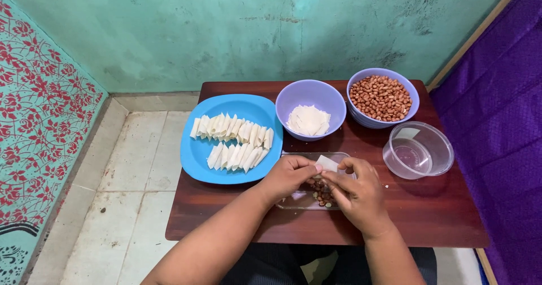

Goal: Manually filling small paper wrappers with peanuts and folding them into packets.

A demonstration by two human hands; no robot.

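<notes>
Layout, left to right, on the dark wooden worktop (pixel 429 217):

1. Blue plate (pixel 197 163), at the left edge. It carries two rows of white folded wrappers (pixel 232 141), laid side by side, each with its long axis pointing roughly away from the person.
2. Lilac bowl (pixel 310 96), behind the hands, holding loose white wrapper sheets (pixel 307 120).
3. Clear rectangular tray (pixel 293 201), directly under the hands, with a few peanuts in it.
4. Second lilac bowl (pixel 406 90), back right, full of peanuts (pixel 381 97).
5. Clear round container (pixel 419 149), right, apparently empty.

Hand state: the left hand (pixel 288 175) and right hand (pixel 358 192) meet over the tray. Both are closed in a fingertip pinch on one white wrapper piece (pixel 326 163). The piece lies between the two hands, nearer the right thumb, its visible corner pointing up and away. The blue plate lies just beside the left hand; the peanut bowl lies beyond the right hand, well apart.
</notes>
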